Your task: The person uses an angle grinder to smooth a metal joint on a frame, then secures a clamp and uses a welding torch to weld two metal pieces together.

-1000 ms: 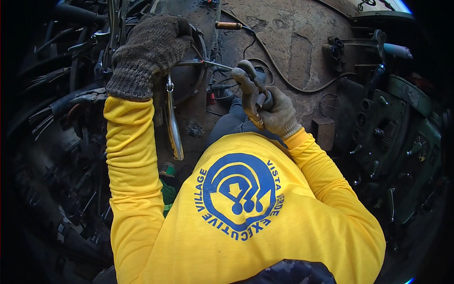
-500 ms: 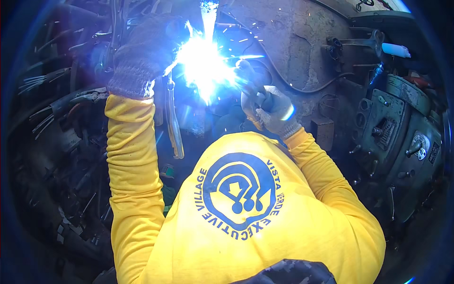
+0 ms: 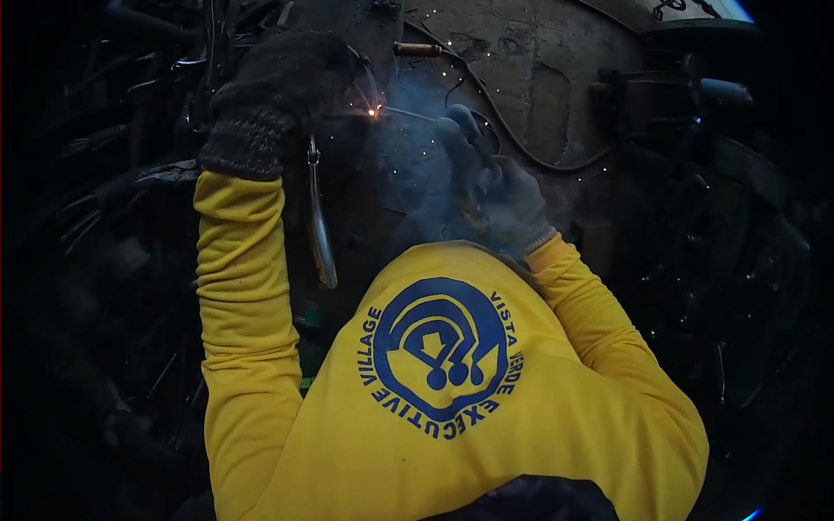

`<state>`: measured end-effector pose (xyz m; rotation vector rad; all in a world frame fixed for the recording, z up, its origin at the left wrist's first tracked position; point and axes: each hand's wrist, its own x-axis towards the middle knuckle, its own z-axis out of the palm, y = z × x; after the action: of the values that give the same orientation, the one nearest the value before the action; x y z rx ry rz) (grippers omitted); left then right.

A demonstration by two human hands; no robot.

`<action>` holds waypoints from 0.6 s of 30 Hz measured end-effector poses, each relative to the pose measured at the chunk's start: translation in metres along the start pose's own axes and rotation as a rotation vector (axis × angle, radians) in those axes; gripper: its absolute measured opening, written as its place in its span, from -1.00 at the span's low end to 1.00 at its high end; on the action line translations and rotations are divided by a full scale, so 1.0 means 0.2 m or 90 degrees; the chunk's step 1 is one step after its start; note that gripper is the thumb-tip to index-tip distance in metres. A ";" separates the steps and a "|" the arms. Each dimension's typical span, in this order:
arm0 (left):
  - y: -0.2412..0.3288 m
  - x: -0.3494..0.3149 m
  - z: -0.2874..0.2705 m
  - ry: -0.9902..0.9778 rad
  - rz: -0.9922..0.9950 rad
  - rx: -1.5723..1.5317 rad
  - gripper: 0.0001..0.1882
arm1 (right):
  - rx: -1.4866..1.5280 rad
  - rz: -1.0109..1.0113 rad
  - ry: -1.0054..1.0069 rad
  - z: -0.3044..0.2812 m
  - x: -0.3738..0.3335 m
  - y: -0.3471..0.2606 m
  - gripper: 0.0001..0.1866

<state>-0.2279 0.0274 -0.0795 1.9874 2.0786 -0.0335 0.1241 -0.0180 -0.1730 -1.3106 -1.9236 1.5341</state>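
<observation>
My right hand (image 3: 514,201), in a grey knit glove, is closed around a welding electrode holder (image 3: 466,143). From the holder a thin welding rod (image 3: 410,114) points left, its end at a small glowing orange spot on a dark metal workpiece (image 3: 352,113). Beside that spot is my left hand (image 3: 282,91) in a dark knit glove, fingers curled over the work; what they grip is hidden. Below this glove hangs a long shiny metal handle (image 3: 321,221), like that of locking pliers. Smoke and a few sparks drift between the hands.
A wooden-handled tool (image 3: 417,49) lies on the stained concrete floor (image 3: 556,87) beyond the rod. A dark cable (image 3: 495,108) curves across the floor to the right. Metal rods and scrap (image 3: 82,208) crowd the dark left side; a machine (image 3: 738,226) stands in shadow at right.
The blinding arc has gone out, leaving an orange glow, smoke and scattered sparks. The whole scene is much darker, and the rod now shows. Both hands stay nearly in place.
</observation>
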 end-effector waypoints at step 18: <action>0.02 -0.01 -0.01 0.019 -0.004 0.019 -0.68 | 0.056 -0.013 -0.025 0.02 0.00 0.00 -0.44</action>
<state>-0.2239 0.0265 -0.0775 2.0102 2.1155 -0.0353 0.1215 -0.0198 -0.1751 -1.2292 -1.8646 1.6262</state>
